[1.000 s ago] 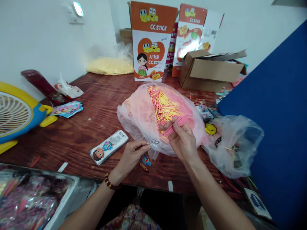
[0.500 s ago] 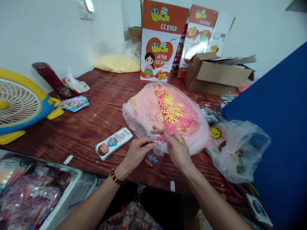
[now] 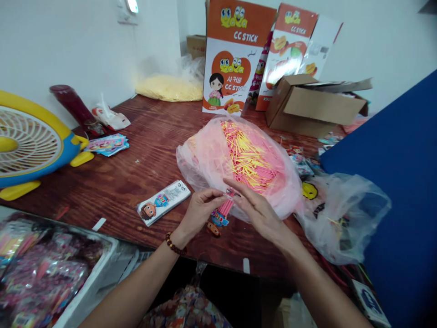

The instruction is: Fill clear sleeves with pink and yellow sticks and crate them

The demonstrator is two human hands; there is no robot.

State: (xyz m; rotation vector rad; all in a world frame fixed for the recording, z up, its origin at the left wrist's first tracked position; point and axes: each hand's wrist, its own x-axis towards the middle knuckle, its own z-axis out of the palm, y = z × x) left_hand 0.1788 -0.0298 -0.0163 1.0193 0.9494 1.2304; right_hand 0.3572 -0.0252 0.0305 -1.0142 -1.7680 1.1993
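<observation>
My left hand (image 3: 201, 209) pinches the top edge of a small clear printed packet (image 3: 220, 218), which hangs over the table with pink sticks (image 3: 226, 206) inside it. My right hand (image 3: 256, 207) is beside the packet's mouth, fingers stretched out and apart, its fingertips near the stick ends. Just behind both hands lies a large open plastic bag (image 3: 205, 155) full of pink and yellow sticks (image 3: 246, 155). A stack of flat printed packets (image 3: 164, 202) rests on the table to the left of my left hand.
A fan (image 3: 30, 141) stands at the left, near a dark red bottle (image 3: 70, 105). Printed boxes (image 3: 228, 54) and an open carton (image 3: 307, 107) are at the back. A crumpled clear bag (image 3: 351, 218) lies right, by a blue panel (image 3: 392, 182). A filled bin (image 3: 51, 269) sits lower left.
The pink sticks have gone from my right hand down into the packet at my left hand. My right hand's fingers have straightened. The view has shifted slightly.
</observation>
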